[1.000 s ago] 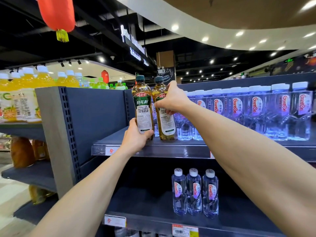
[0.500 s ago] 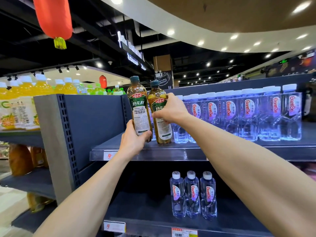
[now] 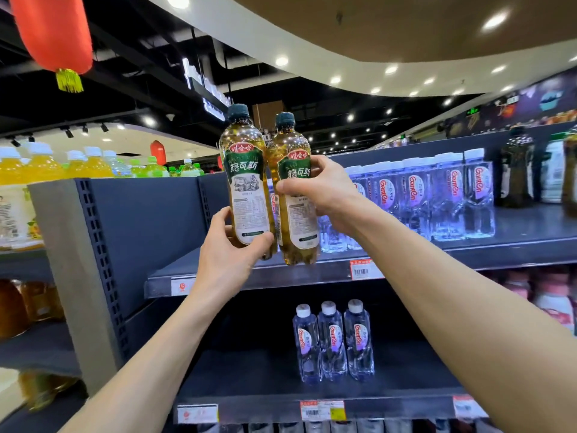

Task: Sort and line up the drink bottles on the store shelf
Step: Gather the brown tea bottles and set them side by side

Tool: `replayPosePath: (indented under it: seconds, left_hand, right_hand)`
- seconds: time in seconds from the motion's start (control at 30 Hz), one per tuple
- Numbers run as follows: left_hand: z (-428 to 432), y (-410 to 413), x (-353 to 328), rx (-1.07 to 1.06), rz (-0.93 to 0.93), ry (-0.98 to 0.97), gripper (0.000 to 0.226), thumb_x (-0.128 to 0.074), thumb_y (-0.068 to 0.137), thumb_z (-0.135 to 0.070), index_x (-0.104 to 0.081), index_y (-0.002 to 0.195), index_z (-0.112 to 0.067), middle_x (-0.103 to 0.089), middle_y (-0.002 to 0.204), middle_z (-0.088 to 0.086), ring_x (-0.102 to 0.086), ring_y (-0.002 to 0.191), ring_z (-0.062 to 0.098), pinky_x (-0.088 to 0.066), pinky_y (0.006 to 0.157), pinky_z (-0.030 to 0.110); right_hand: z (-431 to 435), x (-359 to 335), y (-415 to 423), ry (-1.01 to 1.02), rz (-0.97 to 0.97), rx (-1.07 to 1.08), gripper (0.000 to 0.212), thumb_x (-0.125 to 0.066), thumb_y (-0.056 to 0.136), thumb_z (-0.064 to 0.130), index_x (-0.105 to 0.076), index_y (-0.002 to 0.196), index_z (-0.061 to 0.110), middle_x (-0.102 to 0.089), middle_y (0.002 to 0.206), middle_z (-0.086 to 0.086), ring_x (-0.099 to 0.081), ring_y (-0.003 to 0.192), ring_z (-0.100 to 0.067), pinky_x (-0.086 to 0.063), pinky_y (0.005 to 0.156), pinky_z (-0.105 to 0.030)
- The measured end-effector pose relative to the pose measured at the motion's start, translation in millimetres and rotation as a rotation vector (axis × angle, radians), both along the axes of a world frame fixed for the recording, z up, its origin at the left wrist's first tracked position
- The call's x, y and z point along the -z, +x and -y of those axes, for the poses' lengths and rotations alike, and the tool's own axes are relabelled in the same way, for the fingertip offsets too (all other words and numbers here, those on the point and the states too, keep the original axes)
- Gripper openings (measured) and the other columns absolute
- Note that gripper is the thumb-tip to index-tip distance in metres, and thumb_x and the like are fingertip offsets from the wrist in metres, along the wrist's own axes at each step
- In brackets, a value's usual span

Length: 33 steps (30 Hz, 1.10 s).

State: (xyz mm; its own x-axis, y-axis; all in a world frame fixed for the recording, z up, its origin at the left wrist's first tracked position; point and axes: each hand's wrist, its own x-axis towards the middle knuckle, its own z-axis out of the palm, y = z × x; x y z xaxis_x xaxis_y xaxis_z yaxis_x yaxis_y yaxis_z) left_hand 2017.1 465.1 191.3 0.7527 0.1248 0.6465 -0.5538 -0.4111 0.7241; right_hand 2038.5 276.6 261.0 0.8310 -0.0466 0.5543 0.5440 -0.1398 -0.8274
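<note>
Two amber drink bottles with dark green labels and dark caps are held upright side by side above the top shelf (image 3: 312,271). My left hand (image 3: 229,256) grips the left amber bottle (image 3: 245,170) round its base. My right hand (image 3: 324,192) grips the right amber bottle (image 3: 292,142) round its middle. Both bottles hang a little above the shelf's front edge. A row of clear water bottles (image 3: 437,195) with pink and white labels stands on the same shelf to the right, partly hidden behind my right hand.
Three small water bottles (image 3: 332,342) stand on the lower shelf (image 3: 249,379). A grey perforated upright (image 3: 93,251) bounds the bay on the left; beyond it stand yellow juice bottles (image 3: 40,167). Dark bottles (image 3: 515,170) stand at the far right of the top shelf.
Both hands have lifted the two amber bottles off the shelf and drawn them toward me. The view has shifted to the right.
</note>
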Motion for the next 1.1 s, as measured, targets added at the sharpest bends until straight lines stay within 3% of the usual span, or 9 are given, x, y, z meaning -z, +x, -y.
replayPosePath:
  seconds: [0.13,0.4,0.53,0.63,0.73,0.83,0.97,1.1]
  left_hand:
    - [24,-21,11,0.139,-0.029,0.010,0.072,-0.082,0.081,-0.035,-0.044,0.142,-0.029,-0.064,0.117,-0.015,-0.062,0.106,0.001,-0.051,0.090,0.027]
    - [102,-56,54,0.410,-0.201,0.033,0.054,-0.082,0.083,-0.026,-0.051,0.127,-0.035,-0.073,0.106,-0.007,-0.071,0.084,0.002,-0.053,0.071,0.016]
    - [155,-74,72,0.462,-0.272,0.047,0.050,-0.084,0.082,-0.024,-0.057,0.123,-0.032,-0.075,0.107,-0.002,-0.073,0.093,0.013,-0.058,0.083,0.030]
    - [206,-83,83,0.492,-0.299,0.050,0.051,-0.086,0.075,-0.029,-0.060,0.118,-0.036,-0.077,0.108,-0.002,-0.073,0.097,0.016,-0.058,0.088,0.035]
    - [258,-97,95,0.497,-0.327,0.042,0.048,-0.085,0.073,-0.036,-0.056,0.110,-0.048,-0.075,0.108,-0.007,-0.071,0.099,0.011,-0.055,0.091,0.035]
    - [311,-112,107,0.523,-0.358,0.018,0.065,-0.084,0.063,-0.047,-0.057,0.122,-0.041,-0.075,0.110,-0.004,-0.072,0.100,0.014,-0.057,0.094,0.043]
    - [374,-132,116,0.551,-0.391,-0.011,0.068,-0.082,0.062,-0.044,-0.056,0.125,-0.038,-0.075,0.109,-0.001,-0.074,0.094,0.013,-0.059,0.091,0.045]
    - [421,-142,123,0.568,-0.405,0.000,0.074,-0.082,0.064,-0.045,-0.054,0.132,-0.035,-0.074,0.112,-0.006,-0.072,0.102,0.012,-0.057,0.094,0.047]
  right_hand:
    - [32,18,-29,0.082,-0.059,0.012,0.058,-0.090,0.073,0.014,-0.061,0.123,0.017,-0.074,0.106,-0.002,-0.076,0.089,-0.017,-0.058,0.069,-0.035]
    - [124,60,-81,0.148,-0.146,0.171,0.081,-0.099,0.057,0.032,-0.058,0.125,0.017,-0.076,0.112,-0.005,-0.078,0.092,-0.019,-0.063,0.084,-0.045]
    - [177,83,-107,0.167,-0.177,0.258,0.097,-0.098,0.043,0.048,-0.057,0.126,0.018,-0.077,0.111,-0.003,-0.078,0.090,-0.018,-0.063,0.084,-0.044]
    - [227,96,-127,0.176,-0.181,0.308,0.092,-0.098,0.047,0.049,-0.056,0.123,0.019,-0.075,0.111,-0.002,-0.077,0.093,-0.016,-0.063,0.085,-0.041]
    - [278,106,-146,0.189,-0.186,0.315,0.073,-0.097,0.064,0.035,-0.053,0.119,0.018,-0.074,0.106,0.000,-0.076,0.086,-0.010,-0.060,0.072,-0.028]
    - [328,115,-165,0.168,-0.192,0.332,0.079,-0.097,0.060,0.040,-0.053,0.123,0.019,-0.075,0.111,-0.003,-0.076,0.091,-0.014,-0.062,0.080,-0.035]
    - [387,124,-191,0.168,-0.174,0.346,0.070,-0.095,0.069,0.032,-0.054,0.124,0.018,-0.075,0.103,0.003,-0.075,0.078,-0.002,-0.058,0.065,-0.021]
    - [436,136,-200,0.164,-0.163,0.392,0.085,-0.096,0.054,0.045,-0.057,0.125,0.022,-0.074,0.111,0.003,-0.075,0.097,-0.012,-0.061,0.090,-0.038]
